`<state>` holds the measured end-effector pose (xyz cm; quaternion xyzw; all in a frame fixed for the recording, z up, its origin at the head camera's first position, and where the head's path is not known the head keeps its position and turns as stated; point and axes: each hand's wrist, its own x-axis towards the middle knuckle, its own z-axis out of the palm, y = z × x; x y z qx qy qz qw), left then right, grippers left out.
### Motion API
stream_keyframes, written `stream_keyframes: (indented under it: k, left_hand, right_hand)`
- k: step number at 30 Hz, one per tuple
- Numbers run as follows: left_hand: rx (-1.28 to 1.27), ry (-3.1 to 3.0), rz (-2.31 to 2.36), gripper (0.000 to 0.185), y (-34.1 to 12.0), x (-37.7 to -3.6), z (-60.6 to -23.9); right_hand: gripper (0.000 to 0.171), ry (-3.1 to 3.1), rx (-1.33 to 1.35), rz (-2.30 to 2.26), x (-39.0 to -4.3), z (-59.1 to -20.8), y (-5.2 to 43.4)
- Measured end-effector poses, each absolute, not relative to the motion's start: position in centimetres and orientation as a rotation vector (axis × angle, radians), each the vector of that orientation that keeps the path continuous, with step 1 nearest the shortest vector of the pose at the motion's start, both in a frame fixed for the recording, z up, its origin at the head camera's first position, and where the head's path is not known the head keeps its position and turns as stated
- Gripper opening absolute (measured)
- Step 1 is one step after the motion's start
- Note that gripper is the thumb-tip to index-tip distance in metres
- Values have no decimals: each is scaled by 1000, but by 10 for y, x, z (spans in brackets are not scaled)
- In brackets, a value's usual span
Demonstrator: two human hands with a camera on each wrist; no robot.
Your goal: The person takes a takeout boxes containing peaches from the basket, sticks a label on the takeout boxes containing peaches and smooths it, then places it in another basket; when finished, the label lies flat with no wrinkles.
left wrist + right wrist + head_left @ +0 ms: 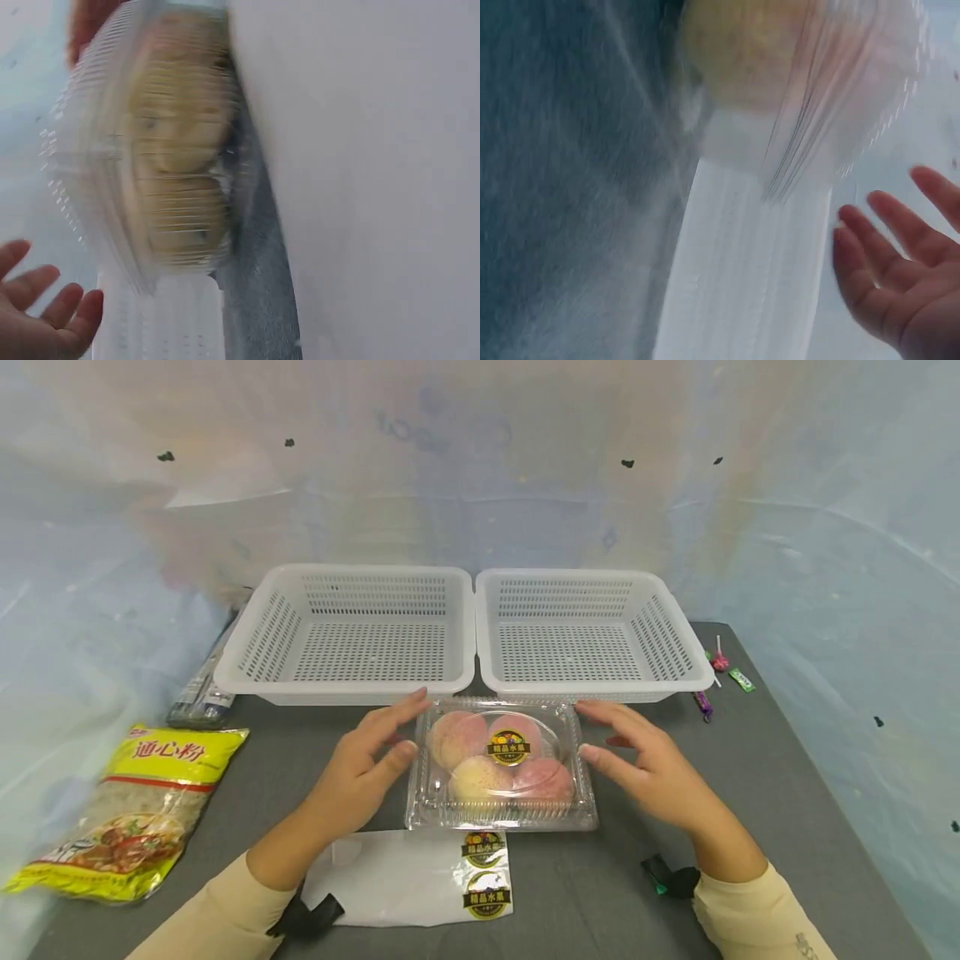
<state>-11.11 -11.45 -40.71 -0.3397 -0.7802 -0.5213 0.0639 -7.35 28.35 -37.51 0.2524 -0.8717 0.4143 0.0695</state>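
A clear plastic clamshell box (431, 817) of several pink and yellow peaches (480, 781) sits closed on the dark table, a black-and-gold sticker (509, 747) on its lid. At its left side my left hand (360, 768) hovers with thumb and fingers spread. My right hand (648, 768) mirrors it on the opposite side, fingertips close to the box edge. Relaxed, parted fingers of the left hand (49, 315) appear in the left wrist view, apart from the box (90, 187). The right wrist view shows the right hand (900, 277) likewise holding nothing.
Two white perforated baskets (345, 687) stand side by side behind the box. In front lies a white backing sheet (405, 877) with two stickers. A yellow pasta bag (157, 810) and a dark package (202, 702) are at left; small wrapped candies (741, 680) lie at right.
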Motion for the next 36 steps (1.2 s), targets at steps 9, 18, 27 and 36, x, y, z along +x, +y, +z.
stream_keyframes:
  k: [9, 18, 27, 36]
  left_hand:
    - [-526, -2052, -2528, 81, -125, -115, -407]
    - [-369, -1899, -2934, 96, -129, -123, -432]
    - [-257, -1966, -3181, 95, -123, -124, -446]
    - [-387, -2015, -3179, 51, -120, -123, -448]
  right_hand:
    - [34, -1771, 378, 2072, -94, -385, 322]
    - [36, -1121, 27, 2399, -106, -423, 355]
    - [40, -630, -180, 2750, -107, -441, 366]
    - [41, -434, -101, 2887, -114, -447, 369]
